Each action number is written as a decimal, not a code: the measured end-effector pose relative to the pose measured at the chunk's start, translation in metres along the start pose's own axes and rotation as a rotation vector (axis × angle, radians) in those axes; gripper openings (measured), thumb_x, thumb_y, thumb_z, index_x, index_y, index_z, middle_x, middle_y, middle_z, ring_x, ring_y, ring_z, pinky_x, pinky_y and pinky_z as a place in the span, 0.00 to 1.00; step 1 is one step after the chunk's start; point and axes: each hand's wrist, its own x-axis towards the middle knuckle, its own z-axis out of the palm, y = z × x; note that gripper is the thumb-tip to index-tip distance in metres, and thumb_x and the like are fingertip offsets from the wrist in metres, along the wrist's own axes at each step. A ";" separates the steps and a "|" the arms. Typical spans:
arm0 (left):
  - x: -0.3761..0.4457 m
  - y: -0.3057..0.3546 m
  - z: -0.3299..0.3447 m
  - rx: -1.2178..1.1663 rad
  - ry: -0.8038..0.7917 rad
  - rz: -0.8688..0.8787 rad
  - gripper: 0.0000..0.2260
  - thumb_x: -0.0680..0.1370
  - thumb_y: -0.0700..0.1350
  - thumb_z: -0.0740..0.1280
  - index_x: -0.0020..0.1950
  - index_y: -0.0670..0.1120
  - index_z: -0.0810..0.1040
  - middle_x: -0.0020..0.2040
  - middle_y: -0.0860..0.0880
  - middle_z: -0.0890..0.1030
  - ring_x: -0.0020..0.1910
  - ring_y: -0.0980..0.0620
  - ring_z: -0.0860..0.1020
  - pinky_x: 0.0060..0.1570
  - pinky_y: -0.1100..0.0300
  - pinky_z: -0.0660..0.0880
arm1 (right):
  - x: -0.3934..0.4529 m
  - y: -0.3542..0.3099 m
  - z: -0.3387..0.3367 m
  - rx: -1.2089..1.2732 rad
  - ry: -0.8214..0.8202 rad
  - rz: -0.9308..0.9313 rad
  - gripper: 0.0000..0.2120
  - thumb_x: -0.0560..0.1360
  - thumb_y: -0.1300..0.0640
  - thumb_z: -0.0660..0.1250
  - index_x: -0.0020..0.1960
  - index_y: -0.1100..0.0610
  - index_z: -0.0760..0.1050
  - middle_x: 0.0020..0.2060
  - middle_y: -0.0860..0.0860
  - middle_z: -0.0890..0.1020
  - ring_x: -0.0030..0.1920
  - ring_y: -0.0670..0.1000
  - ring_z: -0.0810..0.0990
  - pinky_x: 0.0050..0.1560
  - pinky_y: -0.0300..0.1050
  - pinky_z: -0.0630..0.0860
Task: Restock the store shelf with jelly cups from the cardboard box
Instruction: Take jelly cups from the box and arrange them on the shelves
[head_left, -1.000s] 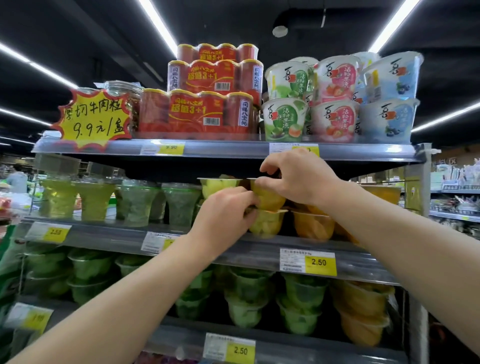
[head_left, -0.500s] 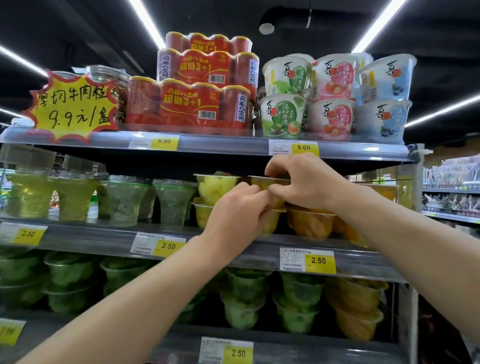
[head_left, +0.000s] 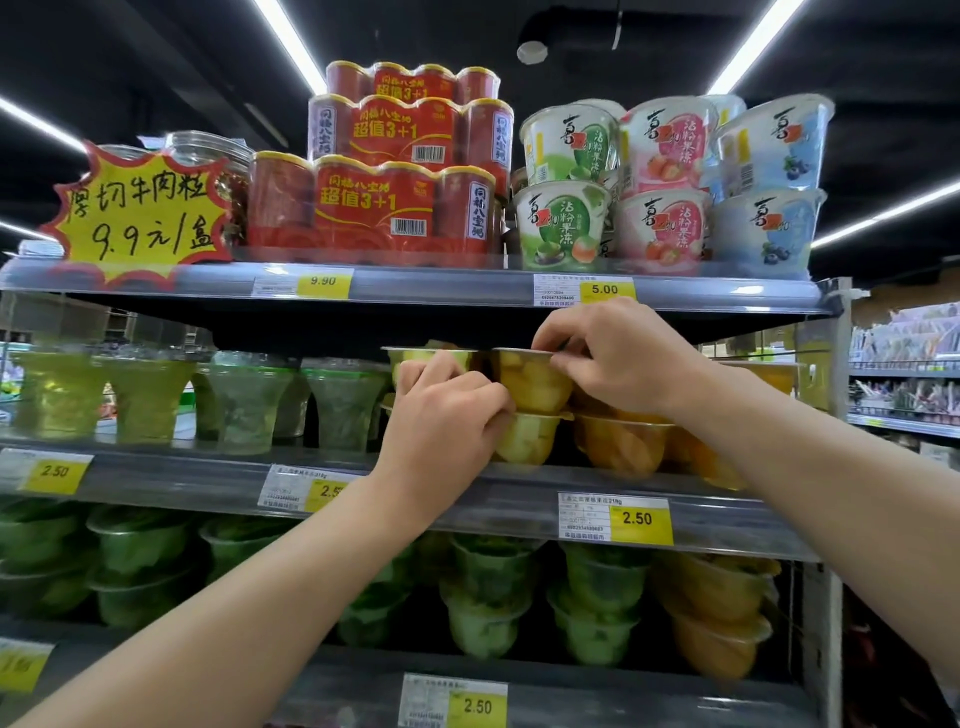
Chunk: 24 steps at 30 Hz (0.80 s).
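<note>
Cup (head_left: 531, 382) nudged left; both hands gripping.

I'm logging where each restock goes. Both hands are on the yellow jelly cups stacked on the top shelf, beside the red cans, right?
Not quite. In the head view, the left hand and right hand are on the yellow jelly cups, but these are stacked on the middle shelf, below the red cans on the top shelf.
</note>
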 end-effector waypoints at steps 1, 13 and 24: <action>0.000 0.001 0.000 -0.009 0.008 -0.005 0.08 0.76 0.45 0.68 0.38 0.48 0.83 0.36 0.55 0.83 0.40 0.47 0.74 0.43 0.51 0.64 | -0.001 0.001 0.000 0.008 -0.006 0.004 0.10 0.75 0.60 0.67 0.53 0.49 0.82 0.43 0.43 0.83 0.46 0.46 0.80 0.50 0.47 0.77; -0.002 0.001 0.001 0.030 0.027 -0.011 0.07 0.76 0.45 0.69 0.39 0.48 0.83 0.39 0.55 0.83 0.42 0.46 0.74 0.44 0.53 0.62 | -0.003 -0.001 0.003 -0.037 -0.004 0.025 0.09 0.76 0.50 0.68 0.56 0.45 0.81 0.46 0.42 0.83 0.49 0.47 0.80 0.52 0.49 0.78; -0.006 -0.006 0.000 0.081 -0.005 -0.046 0.06 0.75 0.44 0.69 0.39 0.48 0.84 0.39 0.54 0.84 0.44 0.45 0.73 0.44 0.53 0.61 | -0.009 0.002 0.007 0.108 0.090 0.060 0.08 0.77 0.60 0.67 0.53 0.51 0.82 0.44 0.45 0.84 0.48 0.49 0.81 0.53 0.50 0.78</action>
